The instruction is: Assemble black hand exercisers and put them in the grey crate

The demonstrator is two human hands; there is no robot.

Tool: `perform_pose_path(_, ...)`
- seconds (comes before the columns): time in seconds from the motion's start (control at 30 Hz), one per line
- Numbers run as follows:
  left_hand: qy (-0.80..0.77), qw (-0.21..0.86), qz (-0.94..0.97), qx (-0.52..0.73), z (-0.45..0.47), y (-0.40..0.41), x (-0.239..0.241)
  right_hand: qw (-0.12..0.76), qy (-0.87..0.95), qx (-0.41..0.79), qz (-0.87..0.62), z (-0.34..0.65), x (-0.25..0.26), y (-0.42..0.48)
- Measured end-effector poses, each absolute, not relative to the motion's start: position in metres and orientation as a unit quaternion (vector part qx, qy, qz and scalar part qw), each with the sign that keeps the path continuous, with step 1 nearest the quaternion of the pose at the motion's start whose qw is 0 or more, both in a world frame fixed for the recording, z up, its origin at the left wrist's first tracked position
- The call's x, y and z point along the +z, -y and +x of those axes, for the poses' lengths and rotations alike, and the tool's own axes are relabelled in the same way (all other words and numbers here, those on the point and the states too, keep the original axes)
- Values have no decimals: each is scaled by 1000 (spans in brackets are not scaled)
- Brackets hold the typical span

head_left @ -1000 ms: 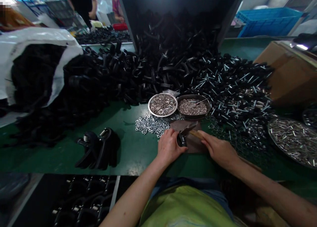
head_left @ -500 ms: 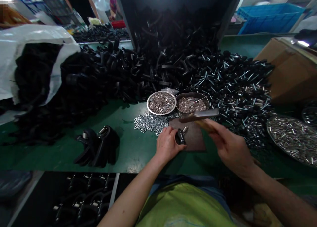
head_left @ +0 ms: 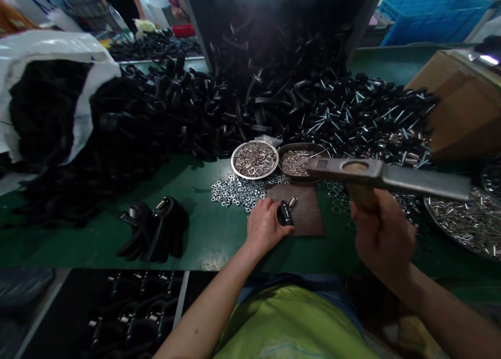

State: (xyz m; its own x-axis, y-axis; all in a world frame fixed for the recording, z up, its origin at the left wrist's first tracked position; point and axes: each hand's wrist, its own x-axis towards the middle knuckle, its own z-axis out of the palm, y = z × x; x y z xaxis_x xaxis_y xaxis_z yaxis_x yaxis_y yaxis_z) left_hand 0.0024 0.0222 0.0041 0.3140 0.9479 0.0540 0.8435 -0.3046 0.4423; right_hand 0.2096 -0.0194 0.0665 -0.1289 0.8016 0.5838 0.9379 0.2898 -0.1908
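Observation:
My left hand (head_left: 266, 223) holds a small black curved part (head_left: 285, 213) down on a dark square plate (head_left: 309, 210). A metal spring (head_left: 291, 201) sticks out from the far end of that part. My right hand (head_left: 385, 234) is wrapped round the wooden handle of a hammer (head_left: 376, 174), raised above the table to the right of the plate. The hammer's steel head lies crosswise, apart from the black part. Just beyond my left hand lie many loose nuts (head_left: 238, 192).
A round dish (head_left: 255, 160) and an oval tin (head_left: 299, 163) hold small metal pieces. Black parts (head_left: 250, 100) are heaped behind, with bolts (head_left: 376, 108) to the right. Two black assemblies (head_left: 154, 228) stand at left. A large metal tray (head_left: 465, 218) and carton (head_left: 457, 103) are at right.
My right hand has lifted the hammer and swung it to the right, nearer the camera. My left hand stays on the black part on the plate.

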Motion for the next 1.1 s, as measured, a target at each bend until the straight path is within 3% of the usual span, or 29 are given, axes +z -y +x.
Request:
perform_pose_path(0.17,-562,165,796,154,2,-22,4,80,814,-32,-574,210,37,16)
perform_pose_path(0.33,-568,168,790,161,3,-22,6,112,753,-134,-635,245,18,17)
perform_pose_path(0.47,-594,220,747,204,1,-19,13,61,739,-192,-643,279,1,17)
perform_pose_path(0.53,-596,286,711,239,1,-16,19,82,739,-166,-648,278,2,13)
perform_pose_path(0.6,-589,356,673,270,1,-11,26,164,742,-93,-643,260,11,10)
perform_pose_path(0.67,-583,410,634,300,3,-7,31,266,740,38,-617,231,24,9)
perform_pose_path(0.73,-582,449,596,324,6,-3,35,314,734,179,-576,199,35,10)
perform_pose_path(0.9,-540,550,526,360,10,6,40,369,739,166,-538,150,31,6)
perform_pose_path(0.97,-544,526,520,395,11,11,38,412,661,222,-586,142,27,1)
perform_pose_path(1.1,-583,428,525,448,13,16,29,393,456,516,-610,134,32,-7)
